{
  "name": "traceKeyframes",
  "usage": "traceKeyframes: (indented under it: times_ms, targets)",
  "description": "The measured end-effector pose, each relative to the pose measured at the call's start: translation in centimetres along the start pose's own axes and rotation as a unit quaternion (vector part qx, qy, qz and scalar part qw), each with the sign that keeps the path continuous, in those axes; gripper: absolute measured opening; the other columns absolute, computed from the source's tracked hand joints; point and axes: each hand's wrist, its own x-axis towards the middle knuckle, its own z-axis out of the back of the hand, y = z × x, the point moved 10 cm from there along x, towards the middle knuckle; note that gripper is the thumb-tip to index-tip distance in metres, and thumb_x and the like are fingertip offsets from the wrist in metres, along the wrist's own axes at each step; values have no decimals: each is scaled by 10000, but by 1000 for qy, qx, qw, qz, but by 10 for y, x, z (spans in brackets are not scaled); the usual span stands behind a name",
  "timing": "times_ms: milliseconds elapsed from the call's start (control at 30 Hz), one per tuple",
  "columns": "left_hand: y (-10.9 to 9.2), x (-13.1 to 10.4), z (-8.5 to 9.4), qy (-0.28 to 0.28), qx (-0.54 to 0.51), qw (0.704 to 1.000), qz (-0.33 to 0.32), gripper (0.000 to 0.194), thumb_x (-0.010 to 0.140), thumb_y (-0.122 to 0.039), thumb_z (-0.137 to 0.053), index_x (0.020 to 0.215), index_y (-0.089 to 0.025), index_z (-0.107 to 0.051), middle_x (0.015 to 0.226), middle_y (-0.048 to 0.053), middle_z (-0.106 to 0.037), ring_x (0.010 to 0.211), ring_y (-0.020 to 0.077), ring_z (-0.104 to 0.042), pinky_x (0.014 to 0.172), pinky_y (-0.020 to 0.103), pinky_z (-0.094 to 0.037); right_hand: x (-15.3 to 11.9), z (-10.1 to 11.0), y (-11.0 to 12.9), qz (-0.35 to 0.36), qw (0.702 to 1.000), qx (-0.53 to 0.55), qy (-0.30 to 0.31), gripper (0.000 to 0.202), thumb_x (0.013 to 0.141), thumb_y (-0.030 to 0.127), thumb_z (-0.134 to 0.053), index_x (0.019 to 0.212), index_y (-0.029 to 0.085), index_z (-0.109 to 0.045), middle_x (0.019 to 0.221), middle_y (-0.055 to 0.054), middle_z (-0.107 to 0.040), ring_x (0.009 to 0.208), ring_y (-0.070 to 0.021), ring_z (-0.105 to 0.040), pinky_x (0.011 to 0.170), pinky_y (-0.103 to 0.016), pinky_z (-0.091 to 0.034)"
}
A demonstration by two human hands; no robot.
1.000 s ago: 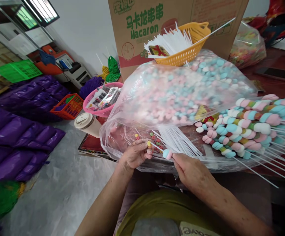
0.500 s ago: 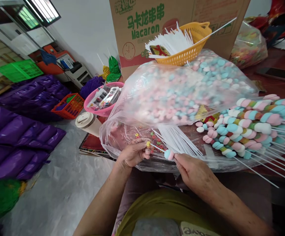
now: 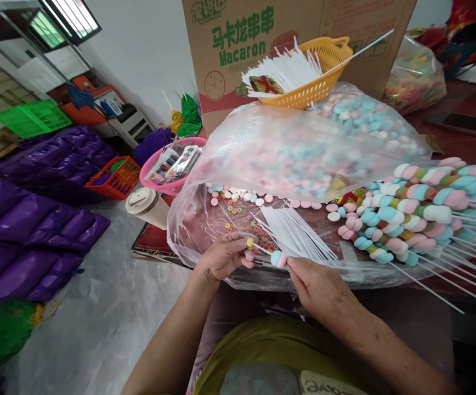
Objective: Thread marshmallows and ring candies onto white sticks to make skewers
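Observation:
Between thumb and finger my left hand [image 3: 226, 257] pinches a small yellow ring candy [image 3: 250, 242] at the tip of a white stick [image 3: 261, 248]. Blue and pink candies [image 3: 278, 259] sit together on that stick, right beside the fingertips of my right hand [image 3: 318, 282], which grips the stick behind them. Loose white sticks [image 3: 298, 233] lie fanned out just beyond both hands. Small ring candies [image 3: 234, 209] and round pastel candies are scattered on the plastic. Finished-looking skewers of pastel candies [image 3: 423, 208] are piled at the right.
A big clear bag of pastel candies [image 3: 262, 148] lies behind the sticks, with a yellow basket [image 3: 299, 96] of sticks on it. A lidded cup [image 3: 145, 206] and pink basket [image 3: 149, 167] stand left. A cardboard box [image 3: 230, 60] rises at the back.
The front of the clear bag has lifted back, uncovering more loose candies. The blue and pink candies and my right hand have shifted slightly left, nearer the yellow ring.

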Motion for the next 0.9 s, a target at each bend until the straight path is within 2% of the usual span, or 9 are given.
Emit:
traceKeyframes:
  times_ms: [100, 167, 233, 333, 433, 533, 633, 800, 900]
  targets:
    - [-4, -5, 0, -16, -1, 1000, 0, 218, 697, -145, -652, 899, -65, -655, 626, 74, -647, 603, 135, -638, 581, 218, -546, 4, -12, -7, -32, 993, 113, 31, 292, 892, 303, -303, 656, 193, -437, 602, 1, -499, 571, -124, -444, 554, -246, -307]
    - [-7, -9, 3, -37, -13, 999, -4, 265, 673, -91, -643, 936, -67, -657, 710, 89, -671, 686, 153, -659, 657, 222, -545, 4, -21, -12, -54, 975, 205, 62, 333, 893, 357, -310, 612, 199, -395, 556, 27, -460, 551, -109, -431, 545, -226, -321]
    - [-9, -13, 7, -64, -14, 998, -13, 285, 645, -58, -649, 930, -72, -666, 791, 88, -680, 706, 152, -662, 685, 221, -542, 3, -27, -15, -63, 965, 244, 78, 351, 891, 384, -317, 602, 199, -390, 538, 38, -434, 544, -103, -418, 535, -216, -322]
    - [-14, -16, 11, -93, 3, 995, -35, 249, 634, -73, -681, 883, -80, -677, 834, 77, -680, 693, 142, -659, 672, 223, -544, 3, -19, -17, -47, 978, 198, 42, 338, 884, 373, -340, 600, 197, -396, 541, 37, -427, 541, -103, -388, 522, -221, -294]
    - [-19, -17, 11, -98, 29, 993, -54, 261, 631, -122, -717, 889, -104, -675, 792, 57, -680, 684, 141, -658, 644, 228, -544, 4, -9, -13, -24, 991, 132, 10, 317, 887, 334, -333, 612, 197, -409, 553, 24, -461, 541, -108, -398, 528, -231, -281]
    - [-21, -16, 12, -91, 45, 993, -67, 293, 615, -163, -744, 895, -123, -671, 779, 43, -682, 659, 139, -655, 616, 240, -545, 4, -5, -6, -9, 997, 81, 13, 297, 890, 303, -314, 636, 199, -428, 575, 6, -500, 541, -117, -426, 534, -241, -278]
    - [-21, -13, 13, -83, 46, 993, -70, 282, 577, -186, -770, 830, -111, -669, 665, 29, -667, 584, 125, -633, 570, 237, -539, 3, -6, -2, -4, 999, 28, 27, 272, 884, 255, -303, 665, 196, -455, 611, -13, -530, 562, -129, -455, 545, -250, -271]
    - [-17, -7, 13, -64, 56, 996, -37, 293, 531, -232, -796, 756, -98, -665, 564, 25, -641, 464, 104, -582, 446, 200, -490, 0, -11, -5, -34, 996, -60, 62, 199, 850, 159, -329, 772, 184, -509, 702, -43, -589, 622, -145, -506, 541, -261, -243]
    - [-20, -4, 15, -64, 79, 994, -27, 282, 532, -246, -795, 742, -108, -668, 547, 11, -627, 432, 88, -551, 406, 190, -463, -1, -7, -7, -45, 993, -89, 67, 190, 840, 150, -339, 763, 183, -510, 682, -40, -587, 593, -145, -500, 529, -270, -226]
